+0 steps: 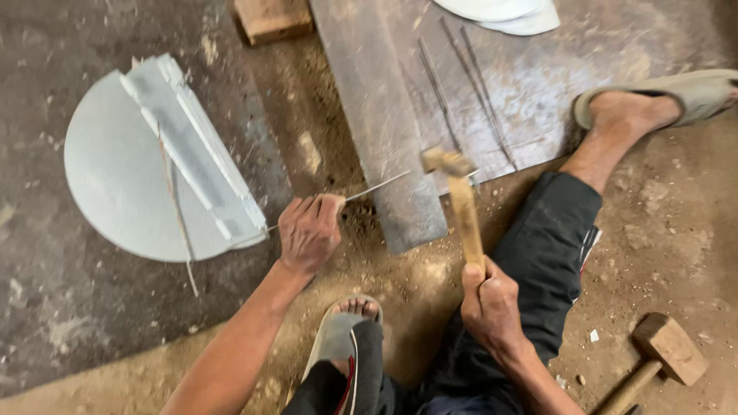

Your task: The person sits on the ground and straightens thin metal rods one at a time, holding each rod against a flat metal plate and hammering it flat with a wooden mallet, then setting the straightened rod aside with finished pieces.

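A half-round sheet-metal piece (123, 184) lies at far left on the floor. The left hand (307, 230) pinches a thin metal wire (377, 187) between closed fingertips (332, 203); the wire extends rightward onto a steel plate (384, 115). The right hand (490, 303) grips a hammer (463, 204) by its wooden handle, head above the wire's tip. A wooden mallet (661, 355) lies at far right.

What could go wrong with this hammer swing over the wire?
The left hand pinches the thin wire close to where the hammer comes down on the metal bar, so a stray blow could catch the fingers. The wire could also spring off the bar.
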Demonstrator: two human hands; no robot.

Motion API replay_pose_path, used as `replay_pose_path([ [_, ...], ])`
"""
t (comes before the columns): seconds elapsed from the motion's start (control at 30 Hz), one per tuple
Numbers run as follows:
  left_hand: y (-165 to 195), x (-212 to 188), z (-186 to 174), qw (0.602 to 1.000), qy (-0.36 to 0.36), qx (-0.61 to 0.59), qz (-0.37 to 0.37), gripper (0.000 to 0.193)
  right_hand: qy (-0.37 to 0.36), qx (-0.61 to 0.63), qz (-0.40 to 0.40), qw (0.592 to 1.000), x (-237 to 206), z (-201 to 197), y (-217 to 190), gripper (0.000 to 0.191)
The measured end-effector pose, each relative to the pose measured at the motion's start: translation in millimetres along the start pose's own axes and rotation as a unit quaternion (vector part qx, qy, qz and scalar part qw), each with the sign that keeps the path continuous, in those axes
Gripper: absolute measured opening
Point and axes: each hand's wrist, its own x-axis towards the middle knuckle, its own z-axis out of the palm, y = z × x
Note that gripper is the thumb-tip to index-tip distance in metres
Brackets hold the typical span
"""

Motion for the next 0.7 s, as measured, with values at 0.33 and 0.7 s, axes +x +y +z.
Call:
replay_pose_path([
  [0.33,1,1,-6,1.000,-0.019,-0.021,-0.012,0.009,-0.029,-0.054,-0.072,0.996,-1,-8,-4,0.028],
  [0.7,-2,5,-7,0.999,-0.030,0.020,0.032,0.011,-0.052,-0.129,-0.054,0.989,1,-11,-4,0.028],
])
